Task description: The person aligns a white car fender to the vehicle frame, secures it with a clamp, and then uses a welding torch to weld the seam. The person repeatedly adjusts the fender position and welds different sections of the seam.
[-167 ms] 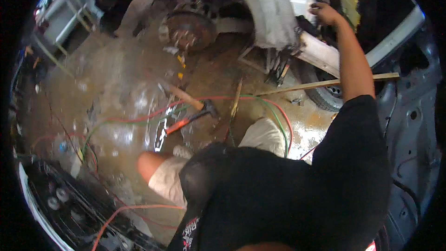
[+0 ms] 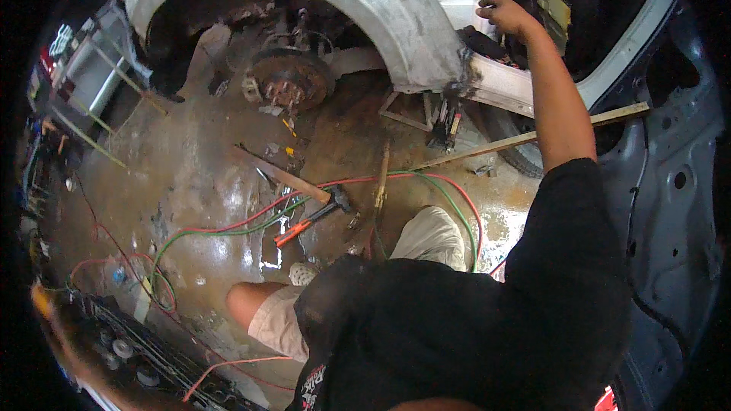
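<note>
My right arm reaches forward to the upper right, over the whitish sill [image 2: 502, 90] of a car body. My right hand [image 2: 506, 17] is at a white plastic-looking piece [image 2: 461, 6], its darkened fingers bent and a little apart. No tool shows in it; I cannot tell how firmly it touches the piece. At the far lower left edge my left hand [image 2: 47, 308] is smeared by motion, with an orange-yellow patch near its tip. A wooden-handled hammer [image 2: 293, 180] and an orange-and-black-handled hammer [image 2: 295, 230] lie on the wet floor, their heads close together.
A whitish fender [image 2: 422, 46] arches over a rusty brake disc [image 2: 297, 80]. Green and red hoses [image 2: 476, 217] loop across the floor. A wooden strip [image 2: 487, 149] slants beneath my right arm, near a tyre [image 2: 525, 158]. A grey door panel [image 2: 678, 221] stands at right.
My left arm has come into view at the lower left. The whole view has shifted, showing more of the fender, while my right hand stays by the white piece.
</note>
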Demonstrator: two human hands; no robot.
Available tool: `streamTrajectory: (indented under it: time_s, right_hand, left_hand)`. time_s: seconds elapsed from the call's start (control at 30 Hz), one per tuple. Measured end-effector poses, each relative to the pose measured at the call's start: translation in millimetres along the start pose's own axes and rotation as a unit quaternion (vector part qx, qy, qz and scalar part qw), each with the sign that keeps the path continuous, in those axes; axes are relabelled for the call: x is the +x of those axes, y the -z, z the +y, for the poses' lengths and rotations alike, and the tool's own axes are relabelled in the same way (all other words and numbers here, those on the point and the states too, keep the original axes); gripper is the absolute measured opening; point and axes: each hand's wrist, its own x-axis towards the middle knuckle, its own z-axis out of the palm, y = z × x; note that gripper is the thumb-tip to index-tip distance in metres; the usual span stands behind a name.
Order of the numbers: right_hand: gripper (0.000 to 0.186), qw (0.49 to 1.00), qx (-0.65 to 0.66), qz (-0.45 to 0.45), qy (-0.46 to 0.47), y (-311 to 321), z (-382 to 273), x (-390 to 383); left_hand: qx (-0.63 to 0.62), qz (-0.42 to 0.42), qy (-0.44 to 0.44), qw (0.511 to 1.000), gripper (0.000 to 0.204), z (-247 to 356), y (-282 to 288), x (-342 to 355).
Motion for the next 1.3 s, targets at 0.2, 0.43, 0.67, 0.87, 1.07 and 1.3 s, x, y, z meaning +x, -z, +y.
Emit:
streamTrajectory:
  time_s: [0.2, 0.43, 0.67, 0.87, 1.07, 1.3]
  right_hand:
    - [0.062, 0.928, 0.213, -0.167, 0.256, -33.1, -147.5, -131.7]
    - [0.064, 0.804, 0.536, -0.044, 0.255, -108.6, -155.4, -185.0]
    - [0.029, 0.677, 0.674, 0.290, 0.062, -34.2, 13.2, -56.8]
    - [0.028, 0.597, 0.744, 0.299, 0.020, -92.3, 60.3, 20.7]
    - [0.032, 0.603, 0.747, 0.266, 0.084, -119.4, 70.0, 33.6]
    - [0.014, 0.521, 0.822, 0.155, 0.168, -128.1, 73.4, 43.7]
  left_hand:
    - [-0.184, -0.235, -0.012, 0.954, 0.039, 170.6, -249.8, -64.4]
    - [-0.199, -0.422, -0.287, 0.837, 0.054, 294.4, -431.2, -102.2]
    - [-0.054, -0.275, -0.491, 0.825, 0.055, 289.2, -555.7, -127.6]
    - [0.089, -0.167, -0.634, 0.750, 0.046, 263.8, -655.0, -135.2]
    - [0.103, -0.113, -0.628, 0.763, 0.037, 253.1, -674.1, -145.2]
    - [0.072, -0.073, -0.622, 0.776, 0.032, 244.1, -679.9, -150.4]
